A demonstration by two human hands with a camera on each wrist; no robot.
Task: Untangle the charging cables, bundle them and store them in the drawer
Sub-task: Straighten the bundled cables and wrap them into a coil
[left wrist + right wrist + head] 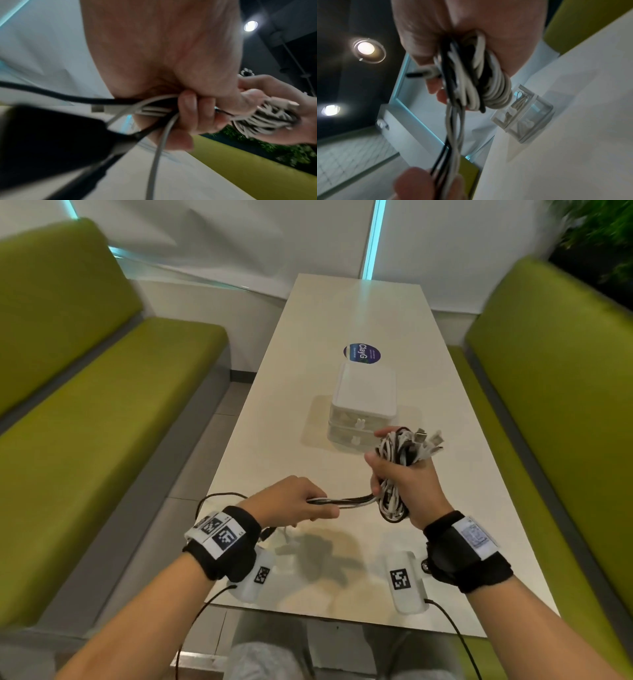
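Observation:
A coil of white and black charging cables (397,470) is gripped in my right hand (400,481), held above the table with plug ends (428,440) sticking out at the top. The loose cable strands (346,501) run left from the coil into my left hand (294,501), which grips them. In the left wrist view my fingers (190,112) curl round the cables (154,109), and a USB plug (99,108) hangs beside them. In the right wrist view the coil (481,86) fills my right hand. A small white two-drawer box (363,405) stands just beyond the hands, both drawers closed.
The white table (342,320) is flanked by green benches on the left (85,422) and right (555,405). A round blue sticker (362,354) lies behind the drawer box. Black cable tails (219,498) hang over the table's left edge.

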